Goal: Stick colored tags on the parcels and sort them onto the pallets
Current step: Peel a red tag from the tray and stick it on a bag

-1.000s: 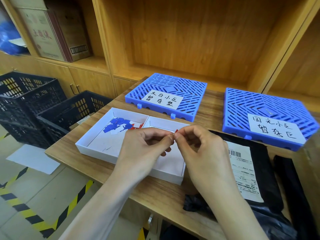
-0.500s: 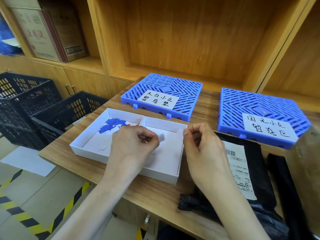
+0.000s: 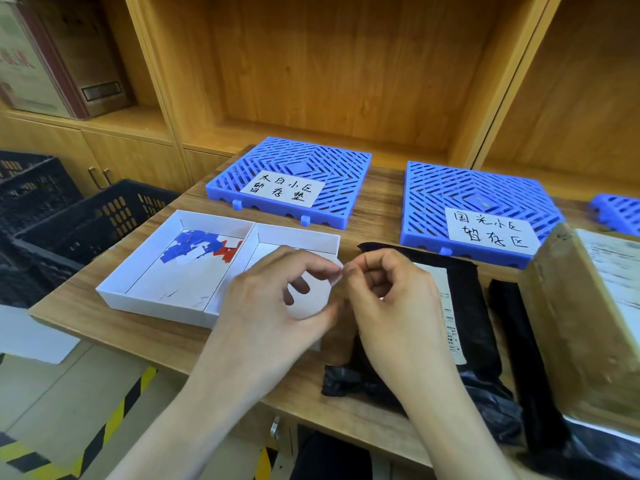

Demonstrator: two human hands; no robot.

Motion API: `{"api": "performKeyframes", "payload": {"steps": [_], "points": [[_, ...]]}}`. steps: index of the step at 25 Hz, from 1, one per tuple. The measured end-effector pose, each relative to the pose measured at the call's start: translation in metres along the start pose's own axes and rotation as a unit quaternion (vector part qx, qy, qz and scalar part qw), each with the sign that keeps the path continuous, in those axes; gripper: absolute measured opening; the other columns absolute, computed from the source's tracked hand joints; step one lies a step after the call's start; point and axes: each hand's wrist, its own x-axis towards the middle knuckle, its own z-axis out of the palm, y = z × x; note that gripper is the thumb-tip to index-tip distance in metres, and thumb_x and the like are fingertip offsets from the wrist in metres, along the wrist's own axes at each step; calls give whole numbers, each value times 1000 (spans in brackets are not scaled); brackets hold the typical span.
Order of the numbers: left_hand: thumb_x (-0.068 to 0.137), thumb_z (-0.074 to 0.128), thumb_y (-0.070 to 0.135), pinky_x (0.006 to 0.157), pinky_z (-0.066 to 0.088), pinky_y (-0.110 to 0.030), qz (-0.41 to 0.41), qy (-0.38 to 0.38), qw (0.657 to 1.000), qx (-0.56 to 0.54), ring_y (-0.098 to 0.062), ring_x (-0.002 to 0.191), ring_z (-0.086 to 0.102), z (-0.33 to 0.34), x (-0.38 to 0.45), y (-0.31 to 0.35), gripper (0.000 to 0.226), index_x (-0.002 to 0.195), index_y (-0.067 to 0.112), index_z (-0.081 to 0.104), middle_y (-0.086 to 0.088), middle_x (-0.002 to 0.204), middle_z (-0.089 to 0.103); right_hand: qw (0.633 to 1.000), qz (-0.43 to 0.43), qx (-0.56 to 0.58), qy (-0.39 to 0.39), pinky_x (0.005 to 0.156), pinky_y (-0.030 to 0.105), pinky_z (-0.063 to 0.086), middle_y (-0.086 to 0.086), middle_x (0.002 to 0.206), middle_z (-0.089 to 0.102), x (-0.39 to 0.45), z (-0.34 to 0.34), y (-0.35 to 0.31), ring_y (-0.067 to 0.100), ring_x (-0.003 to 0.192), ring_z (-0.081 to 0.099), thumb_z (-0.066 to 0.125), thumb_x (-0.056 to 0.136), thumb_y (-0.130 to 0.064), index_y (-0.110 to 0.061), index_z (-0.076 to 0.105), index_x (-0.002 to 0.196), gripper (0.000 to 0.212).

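Wooden shelving behind, wood-grain tabletop [image 3: 166,327] in front. Both hands meet just above the near right part of the white tray [image 3: 114,292]: left hand [image 3: 277,306] has thumb and forefinger pinched on a small pale slip [image 3: 336,277], its other fingers curled under; right hand [image 3: 391,306] has its fingertips pinched together right against that slip, fingers curled in. Cannot tell whether the right grip actually has hold of the slip or of a tag; nothing colored shows between the fingers. White tray is split in two compartments; the left one holds a loose heap of blue tags [image 3: 194,245] with a few red tags [image 3: 228,251] beside them and some white bits mixed in, the right one mostly hidden by the hands. Just right of the tray a black parcel [image 3: 474,306] lies flat on the tabletop with a white shipping label [image 3: 446,306] face up, partly under the right wrist. Another black parcel [image 3: 523,358] lies beside it, then a brown cardboard parcel [image 3: 561,323] at the right edge. Behind them, two blue pallets, each with a handwritten paper label: left pallet [image 3: 339,174] behind the tray, right pallet [image 3: 443,188] behind the black parcels; both bare of parcels. Corner of a third blue pallet [image 3: 620,213] at far right. Black crates [image 3: 86,220] on the floor to the left.
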Motion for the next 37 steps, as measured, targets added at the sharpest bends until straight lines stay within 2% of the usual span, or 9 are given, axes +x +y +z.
{"api": "performKeyframes", "payload": {"steps": [3, 9, 15, 17, 21, 27, 31, 34, 37], "points": [[71, 79, 33, 69, 41, -8, 15, 17, 1000, -12, -3, 80, 58, 8, -4, 4, 19, 88, 36, 74, 23, 85, 64, 1000, 13, 22, -11, 55, 33, 48, 0, 67, 68, -8, -8, 2, 13, 54, 58, 65, 89, -22, -24, 66, 77, 12], [75, 79, 28, 67, 39, -6, 12, 25, 999, -25, -3, 76, 57, 21, -12, 12, 10, 81, 32, 71, 23, 80, 63, 997, 16, 63, -32, 47, 20, 40, -6, 56, 58, -21, -27, 4, 7, 49, 47, 66, 91, -17, -22, 68, 76, 16], [86, 74, 21, 58, 42, -9, -29, 0, 995, -100, -6, 64, 62, 21, -17, 22, 10, 81, 28, 70, 21, 70, 63, 998, -49, 40, -1, 56, 22, 42, -5, 72, 61, -29, -56, 2, 7, 58, 53, 62, 94, -32, -32, 68, 92, 7], [87, 73, 20, 59, 43, -9, -27, -15, 992, -123, -7, 66, 61, 21, -20, 25, 9, 82, 27, 69, 18, 71, 65, 997, -79, -5, 2, 60, 14, 39, -6, 80, 58, -33, -64, 4, 10, 64, 54, 66, 90, -31, -37, 68, 95, 8], [87, 72, 21, 62, 48, -15, -15, -40, 988, -146, -8, 71, 62, 24, -28, 32, 11, 81, 31, 69, 16, 75, 67, 989, -120, -88, 17, 65, 11, 38, -11, 89, 55, -45, -72, 7, 14, 74, 56, 73, 84, -30, -35, 69, 88, 8], [85, 73, 24, 66, 48, -17, 13, -70, 987, -145, -11, 76, 63, 32, -42, 43, 7, 82, 30, 70, 16, 82, 66, 989, -120, -85, 32, 64, 18, 41, -9, 86, 56, -61, -94, 14, 16, 67, 54, 75, 82, -26, -33, 69, 87, 10], [84, 75, 26, 67, 49, -16, 17, -82, 986, -141, -10, 80, 64, 37, -52, 42, 6, 82, 31, 72, 17, 89, 65, 988, -112, -99, 34, 63, 12, 39, -10, 86, 57, -73, -101, 17, 15, 72, 55, 75, 84, -22, -32, 69, 85, 12], [83, 76, 27, 68, 44, -11, 17, -78, 989, -127, -8, 83, 61, 40, -60, 36, 7, 86, 33, 74, 16, 87, 63, 986, -99, -134, 19, 74, 12, 42, -16, 95, 56, -81, -101, 24, 8, 90, 56, 71, 88, -26, -35, 68, 88, 10], [88, 72, 30, 76, 40, -9, 32, -62, 996, -55, -5, 94, 54, 42, -66, 28, 20, 106, 39, 71, 19, 91, 59, 979, -94, -180, 15, 96, 31, 44, -22, 106, 51, -86, -100, 35, 4, 112, 48, 70, 88, -29, -39, 65, 85, 11]]}}
